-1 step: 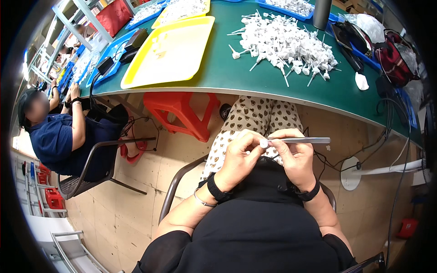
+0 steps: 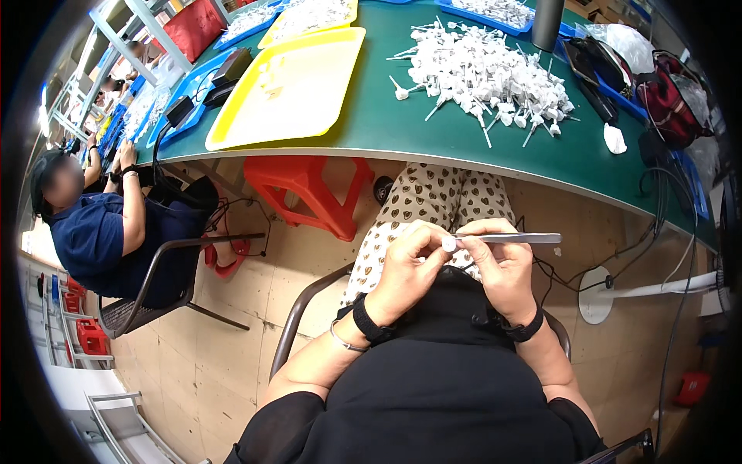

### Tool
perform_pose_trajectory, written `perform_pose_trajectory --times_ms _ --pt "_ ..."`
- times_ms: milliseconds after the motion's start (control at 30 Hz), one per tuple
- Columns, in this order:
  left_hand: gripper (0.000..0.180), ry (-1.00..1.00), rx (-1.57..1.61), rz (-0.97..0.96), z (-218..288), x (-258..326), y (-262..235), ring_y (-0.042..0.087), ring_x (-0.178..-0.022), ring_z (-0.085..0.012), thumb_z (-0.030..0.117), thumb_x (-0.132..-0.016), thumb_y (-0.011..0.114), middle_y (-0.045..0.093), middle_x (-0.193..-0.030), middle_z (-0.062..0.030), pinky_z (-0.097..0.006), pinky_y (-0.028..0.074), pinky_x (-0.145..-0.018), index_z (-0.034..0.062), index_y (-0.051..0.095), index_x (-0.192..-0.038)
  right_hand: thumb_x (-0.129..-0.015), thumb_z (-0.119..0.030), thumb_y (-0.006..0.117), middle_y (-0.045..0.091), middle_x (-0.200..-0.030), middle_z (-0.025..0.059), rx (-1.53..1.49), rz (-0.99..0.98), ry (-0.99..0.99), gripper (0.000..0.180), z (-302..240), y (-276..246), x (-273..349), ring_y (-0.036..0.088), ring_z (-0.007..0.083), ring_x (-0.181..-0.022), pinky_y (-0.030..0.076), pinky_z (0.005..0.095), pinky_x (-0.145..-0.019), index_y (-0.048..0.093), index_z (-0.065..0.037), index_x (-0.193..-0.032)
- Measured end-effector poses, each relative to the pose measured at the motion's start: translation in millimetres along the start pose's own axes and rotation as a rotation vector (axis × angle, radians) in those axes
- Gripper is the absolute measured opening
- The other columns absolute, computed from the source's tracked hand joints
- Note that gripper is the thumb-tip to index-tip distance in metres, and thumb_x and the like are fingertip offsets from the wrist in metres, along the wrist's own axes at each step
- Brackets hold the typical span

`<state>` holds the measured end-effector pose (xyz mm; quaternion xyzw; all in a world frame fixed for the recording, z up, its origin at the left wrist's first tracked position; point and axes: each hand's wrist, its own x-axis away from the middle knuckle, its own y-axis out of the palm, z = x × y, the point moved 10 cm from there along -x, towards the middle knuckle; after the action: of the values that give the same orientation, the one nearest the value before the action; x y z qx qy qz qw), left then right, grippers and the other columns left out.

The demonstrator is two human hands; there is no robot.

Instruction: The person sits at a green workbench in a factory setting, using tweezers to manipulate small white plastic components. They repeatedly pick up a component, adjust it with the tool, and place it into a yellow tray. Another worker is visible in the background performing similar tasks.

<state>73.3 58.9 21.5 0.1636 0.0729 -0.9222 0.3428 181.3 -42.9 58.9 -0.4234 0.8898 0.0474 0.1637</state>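
Note:
Over my lap, my left hand (image 2: pixel 413 267) pinches a small white plastic part (image 2: pixel 448 243) between thumb and forefinger. Closed around a pair of metal tweezers (image 2: pixel 529 238), my right hand (image 2: pixel 498 263) has its fingertips beside that part. The tips of the tweezers reach to the white part, and their back end sticks out to the right. My fingers cover most of the part. On the green table (image 2: pixel 386 131) ahead lies a heap of similar white parts with thin stems (image 2: pixel 487 77).
A yellow tray (image 2: pixel 290 89) with a few small pieces sits left of the heap. Farther back are blue trays and a dark cylinder (image 2: pixel 546 23). Bags (image 2: pixel 672 97) and cables crowd the right side. Under the table stands a red stool (image 2: pixel 309 189); a co-worker (image 2: pixel 100 224) sits at left.

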Motion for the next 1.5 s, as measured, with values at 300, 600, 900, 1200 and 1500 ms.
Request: perform_pose_trajectory --times_ms 300,600,900,1200,1500 --pt "0.013 0.004 -0.05 0.003 -3.2 1.5 0.1 0.069 -0.08 -0.0137 -0.009 -0.089 0.071 0.067 -0.099 -0.0074 -0.026 0.057 -0.068 0.0007 0.068 -0.097 -0.098 -0.003 0.071 0.074 -0.085 0.0069 0.079 -0.018 -0.054 0.007 -0.1 0.2 -0.3 0.07 0.0126 -0.072 0.055 0.0257 -0.064 0.072 0.003 -0.101" --pt "0.008 0.016 -0.082 -0.024 2.3 1.6 1.3 0.068 -0.082 -0.0113 0.001 -0.096 0.072 0.067 -0.1 -0.0064 -0.025 0.058 -0.071 0.0007 0.065 -0.099 -0.098 -0.003 0.071 0.074 -0.084 0.0073 0.059 0.004 -0.04 0.007 3.0 -1.6 0.2 0.071 0.0129 -0.074 0.057 0.0261 -0.066 0.07 0.002 -0.102" --pt "0.015 0.022 -0.039 0.007 4.0 2.2 2.2 0.07 -0.08 -0.0137 -0.01 -0.089 0.071 0.067 -0.1 -0.0075 -0.025 0.058 -0.069 0.0006 0.067 -0.098 -0.099 -0.003 0.07 0.074 -0.084 0.0071 0.07 0.002 0.0 0.006 4.8 -4.3 0.2 0.071 0.0115 -0.075 0.056 0.0249 -0.066 0.07 0.002 -0.101" --pt "0.015 0.016 -0.014 0.022 1.3 3.8 1.1 0.069 -0.081 -0.0119 -0.011 -0.089 0.071 0.067 -0.102 -0.0071 -0.025 0.058 -0.069 0.0003 0.066 -0.098 -0.099 -0.003 0.07 0.074 -0.085 0.0083 0.042 0.0 -0.001 0.006 1.4 -3.3 0.1 0.071 0.0123 -0.076 0.056 0.0249 -0.067 0.069 0.003 -0.101" --pt "0.014 0.002 -0.009 0.027 2.5 3.4 -0.4 0.07 -0.081 -0.0124 -0.011 -0.09 0.07 0.067 -0.101 -0.0071 -0.025 0.058 -0.069 0.0005 0.067 -0.098 -0.099 -0.003 0.069 0.074 -0.088 0.0069 0.008 0.011 0.028 0.007 4.5 -1.5 0.6 0.07 0.0104 -0.077 0.056 0.0244 -0.069 0.071 0.003 -0.103"
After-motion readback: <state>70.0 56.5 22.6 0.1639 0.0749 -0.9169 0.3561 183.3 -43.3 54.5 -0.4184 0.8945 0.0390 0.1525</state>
